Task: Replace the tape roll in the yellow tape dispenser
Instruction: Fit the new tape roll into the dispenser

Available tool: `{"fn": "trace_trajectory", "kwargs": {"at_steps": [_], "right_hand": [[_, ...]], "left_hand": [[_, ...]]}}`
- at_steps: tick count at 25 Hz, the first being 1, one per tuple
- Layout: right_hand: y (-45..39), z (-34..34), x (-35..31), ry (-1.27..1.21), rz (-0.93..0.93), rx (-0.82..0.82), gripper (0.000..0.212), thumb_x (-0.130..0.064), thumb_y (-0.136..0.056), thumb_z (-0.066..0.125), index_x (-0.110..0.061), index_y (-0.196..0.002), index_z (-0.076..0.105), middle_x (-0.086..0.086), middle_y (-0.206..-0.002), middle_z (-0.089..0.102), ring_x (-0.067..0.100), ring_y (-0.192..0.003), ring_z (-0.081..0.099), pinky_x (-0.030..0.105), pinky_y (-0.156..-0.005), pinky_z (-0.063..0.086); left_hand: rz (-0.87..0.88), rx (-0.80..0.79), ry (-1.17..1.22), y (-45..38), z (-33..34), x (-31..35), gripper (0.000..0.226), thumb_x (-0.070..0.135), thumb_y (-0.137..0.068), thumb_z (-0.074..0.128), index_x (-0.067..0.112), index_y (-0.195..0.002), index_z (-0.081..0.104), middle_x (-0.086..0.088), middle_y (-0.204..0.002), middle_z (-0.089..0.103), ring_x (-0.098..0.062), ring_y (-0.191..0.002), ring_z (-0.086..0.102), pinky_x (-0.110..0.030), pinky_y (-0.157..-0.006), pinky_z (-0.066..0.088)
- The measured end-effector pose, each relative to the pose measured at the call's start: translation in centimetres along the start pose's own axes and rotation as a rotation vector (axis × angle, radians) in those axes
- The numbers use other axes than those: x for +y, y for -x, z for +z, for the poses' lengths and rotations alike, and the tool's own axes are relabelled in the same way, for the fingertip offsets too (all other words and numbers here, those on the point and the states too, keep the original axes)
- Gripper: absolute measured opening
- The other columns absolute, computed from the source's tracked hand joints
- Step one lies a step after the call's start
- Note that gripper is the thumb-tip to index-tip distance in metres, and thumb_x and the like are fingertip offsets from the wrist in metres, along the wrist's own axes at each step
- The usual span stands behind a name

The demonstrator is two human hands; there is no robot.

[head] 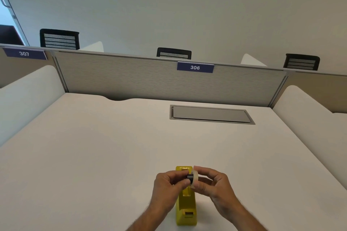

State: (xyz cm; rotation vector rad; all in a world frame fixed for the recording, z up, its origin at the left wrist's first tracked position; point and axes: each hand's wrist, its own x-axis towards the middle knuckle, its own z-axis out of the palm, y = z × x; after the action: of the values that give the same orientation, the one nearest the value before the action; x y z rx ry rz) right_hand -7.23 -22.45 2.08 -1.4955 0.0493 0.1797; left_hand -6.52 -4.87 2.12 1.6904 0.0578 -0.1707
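Yellow plastic marked the single tape dispenser (pixel 186 210), which was stood on the white bench (pixel 93 155) near its front edge, lengthwise away from the viewer, directly beneath the two hands. One clear tape roll (pixel 195 176) was held just above the dispenser's far half, apart from its cradle. One dark cylindrical core (pixel 190 176) was seen at the roll's left face, lined up with its centre hole; whether it was already seated in the hole could not be told. The left hand (pixel 169 187) was closed in a pinch on the core, thumb and forefinger meeting around it. The right hand (pixel 214 184) was curled around the roll, gripped by the rim between thumb and fingers. One grey rectangular cover plate (pixel 211 114) was set flush in the bench farther back. Behind it a grey partition (pixel 131 77) was fitted with two blue number plates: one was read as "306" (pixel 195 67) and the other, at the left, as "307" (pixel 24 53). Three black mesh chair backs (pixel 59 39) were counted beyond the partition. No writing could be read on the dispenser.
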Motion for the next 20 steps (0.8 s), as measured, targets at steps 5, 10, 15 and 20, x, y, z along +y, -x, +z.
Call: {"fn": "trace_trajectory", "kwargs": {"at_steps": [5, 10, 15, 20], "right_hand": [[-0.2, 0.1, 0.3, 0.107, -0.018, -0.004, 0.038, -0.006, -0.070, 0.085, -0.016, -0.105, 0.076, 0.009, -0.106, 0.076, 0.027, -0.101, 0.070, 0.048, -0.089, 0.058], [-0.7, 0.0, 1.0, 0.196, 0.019, -0.053, 0.054, -0.011, -0.059, 0.093, -0.022, -0.108, 0.073, 0.003, -0.114, 0.073, 0.022, -0.108, 0.068, 0.051, -0.090, 0.058], [-1.2, 0.6, 1.4, 0.402, -0.022, -0.012, 0.055, -0.006, -0.059, 0.090, -0.029, -0.106, 0.071, -0.003, -0.112, 0.071, 0.016, -0.105, 0.067, 0.043, -0.082, 0.062], [-1.6, 0.9, 0.7, 0.665, -0.090, 0.036, 0.052, -0.019, -0.062, 0.090, -0.036, -0.106, 0.067, -0.015, -0.104, 0.068, 0.008, -0.095, 0.061, 0.025, -0.069, 0.059]], "left_hand": [[0.019, -0.026, -0.081, -0.1, -0.2, -0.5, 0.033, 0.012, -0.082, 0.079, 0.043, -0.094, 0.078, 0.023, -0.091, 0.078, 0.002, -0.095, 0.071, -0.017, -0.086, 0.055], [0.016, -0.033, -0.162, 0.0, -0.3, -1.2, 0.037, 0.011, -0.087, 0.074, 0.045, -0.102, 0.073, 0.023, -0.101, 0.076, 0.000, -0.098, 0.070, -0.017, -0.091, 0.053], [0.012, -0.022, -0.179, -0.3, -0.6, -1.9, 0.043, 0.005, -0.086, 0.073, 0.045, -0.103, 0.075, 0.020, -0.102, 0.077, 0.004, -0.090, 0.071, -0.021, -0.090, 0.057], [0.031, 0.034, -0.305, -1.3, -1.2, -2.9, 0.044, 0.012, -0.083, 0.078, 0.030, -0.121, 0.070, 0.011, -0.120, 0.071, -0.002, -0.092, 0.068, -0.010, -0.071, 0.054]]}}
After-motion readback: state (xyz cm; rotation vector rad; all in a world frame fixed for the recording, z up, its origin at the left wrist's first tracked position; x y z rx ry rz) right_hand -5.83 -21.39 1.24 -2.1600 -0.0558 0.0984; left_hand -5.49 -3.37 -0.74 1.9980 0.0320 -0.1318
